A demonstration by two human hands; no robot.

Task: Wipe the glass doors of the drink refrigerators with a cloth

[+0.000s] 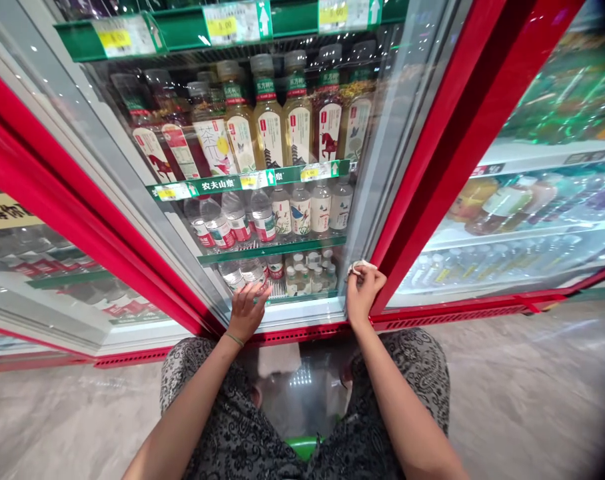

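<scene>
A tall drinks cooler with a glass door [302, 308] in a red frame [422, 160] stands in front of me. My right hand [363, 290] is closed on a crumpled white cloth [361, 267] against the lower right edge of the door, beside the red frame. Lower left on the door is my left hand [248, 310], its fingers spread and holding nothing, on or just in front of the glass. Behind the glass, rows of tea bottles [270, 130] and water bottles [265, 220] stand on shelves with green price strips [210, 183].
More cooler sections with bottles [507, 203] lie to the right and left, divided by red frames. A red vented base [302, 333] runs along the bottom. My patterned trouser knees [417, 363] are close to it. Below me is something green [304, 447] on the grey floor [527, 400].
</scene>
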